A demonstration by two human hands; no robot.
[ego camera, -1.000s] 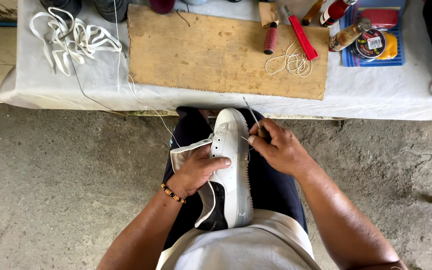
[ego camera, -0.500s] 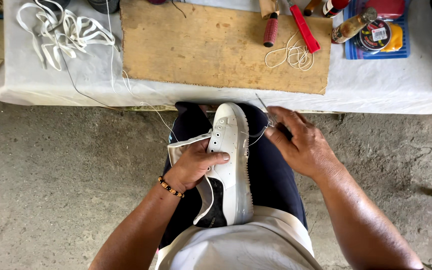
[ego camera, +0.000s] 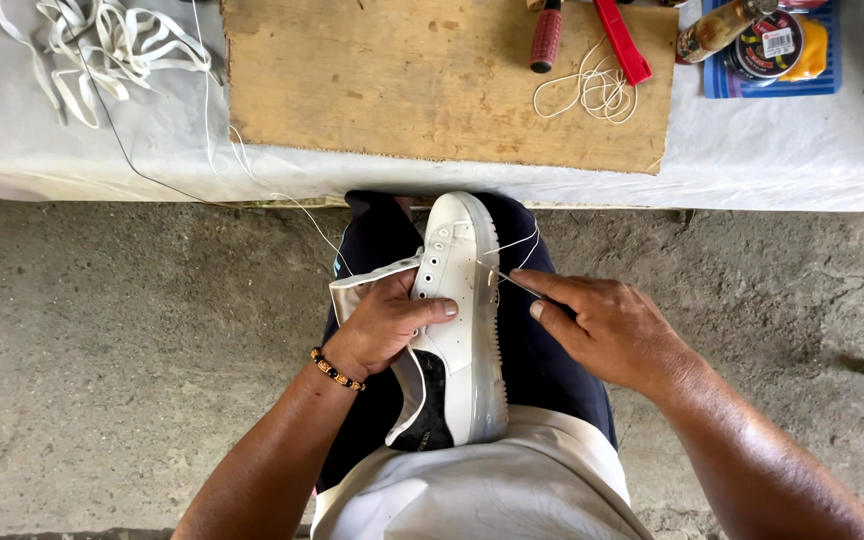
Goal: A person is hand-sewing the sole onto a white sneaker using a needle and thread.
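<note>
A white sneaker (ego camera: pixel 462 300) with a black heel lies on its side between my knees, toe pointing at the table. My left hand (ego camera: pixel 384 322), with a bead bracelet at the wrist, grips the shoe's upper near the eyelets. My right hand (ego camera: pixel 607 332) pinches a thin metal needle tool (ego camera: pixel 508 280) whose tip meets the sole's edge. White thread (ego camera: pixel 512 245) runs from the sole edge up toward the table.
A low table under a white cloth (ego camera: pixel 782 160) carries a wooden board (ego camera: pixel 422 80), loose white laces (ego camera: pixel 102 45), a coil of thread (ego camera: pixel 592 92), a red-handled tool (ego camera: pixel 546 38), a red tool (ego camera: pixel 622 40) and a blue tray (ego camera: pixel 764 75) with a bottle and tins. Concrete floor (ego camera: pixel 122 350) lies around.
My right hand moved from up near the shoe's toe down to the middle of the sole edge, bringing the needle with it. The left hand stays on the upper.
</note>
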